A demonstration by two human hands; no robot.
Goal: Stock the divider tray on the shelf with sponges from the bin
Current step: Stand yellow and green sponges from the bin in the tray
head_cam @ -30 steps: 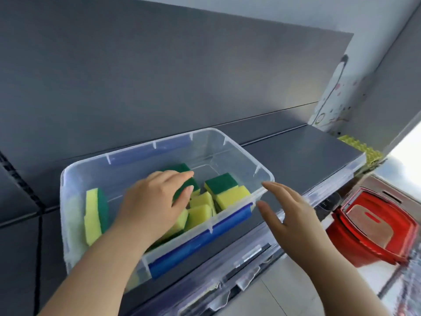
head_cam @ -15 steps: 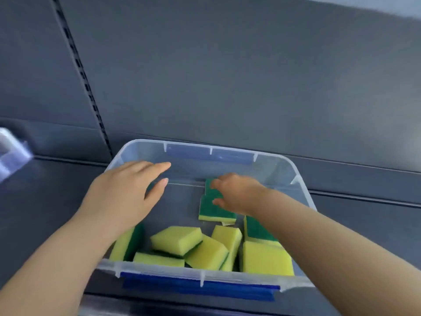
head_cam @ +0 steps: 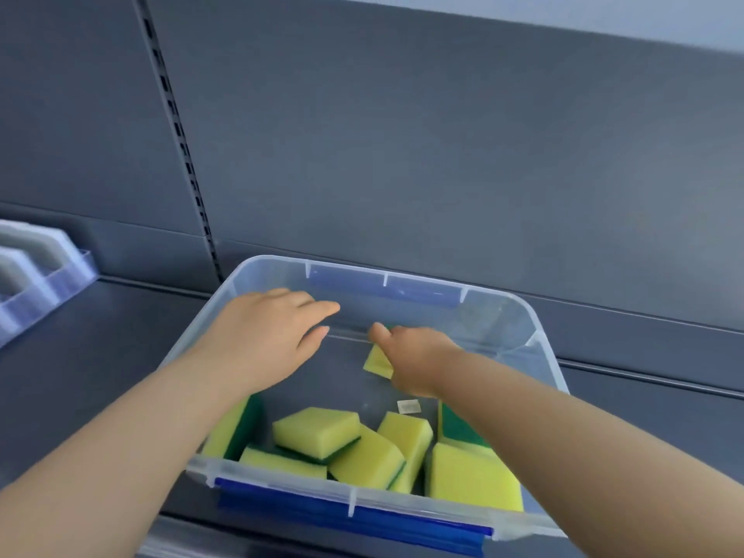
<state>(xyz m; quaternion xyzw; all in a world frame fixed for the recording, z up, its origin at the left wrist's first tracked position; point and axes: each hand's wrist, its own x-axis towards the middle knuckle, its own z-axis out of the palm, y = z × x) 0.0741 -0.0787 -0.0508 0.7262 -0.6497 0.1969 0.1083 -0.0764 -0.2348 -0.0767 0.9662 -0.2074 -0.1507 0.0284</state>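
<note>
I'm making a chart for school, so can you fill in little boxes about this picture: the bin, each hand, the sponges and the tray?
Bin: clear plastic with blue clips, standing on the shelf
Left hand: open, fingers straight, above the left side of the bin
Right hand: curled round one sponge near the back of the bin
Loose sponges: several, yellow and green, heaped at the front of the bin
Divider tray: far left on the shelf, only partly in view
</note>
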